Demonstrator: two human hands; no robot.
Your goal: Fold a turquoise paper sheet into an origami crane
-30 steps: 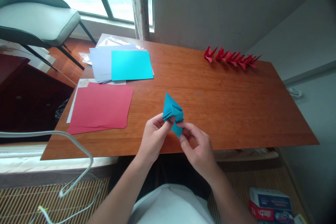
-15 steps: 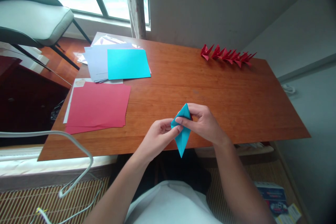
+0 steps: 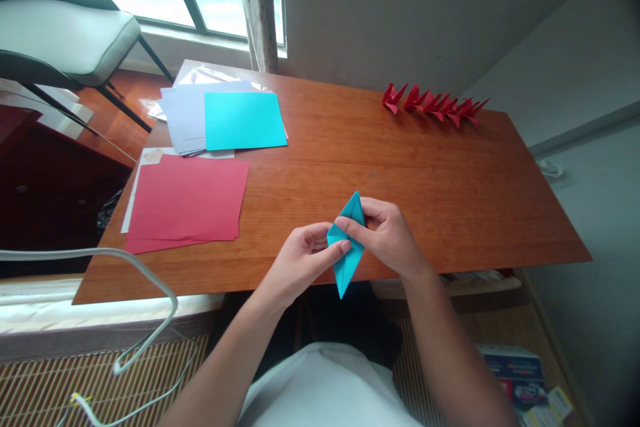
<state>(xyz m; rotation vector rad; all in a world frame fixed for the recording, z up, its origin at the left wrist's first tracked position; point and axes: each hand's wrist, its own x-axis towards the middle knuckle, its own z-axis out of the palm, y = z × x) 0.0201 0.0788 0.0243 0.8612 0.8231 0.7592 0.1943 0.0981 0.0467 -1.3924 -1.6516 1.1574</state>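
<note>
A blue folded paper, shaped like a long diamond with a crease down its middle, is held at the table's near edge. My left hand pinches its left side, thumb on the front face. From the right, my right hand grips the upper half, its thumb across the front and its fingers behind. Both sets of fingertips behind the paper are partly hidden. One tip of the diamond points up and slightly right, the other down toward my lap.
On the wooden table, red paper sheets lie at left, with a blue sheet on white papers behind them. Several red paper cranes stand in a row at the far right. A white cable loops at lower left.
The blue folded paper has tilted slightly clockwise, its lower tip swinging a little left. My right thumb has risen slightly on it. Both hands keep their hold.
</note>
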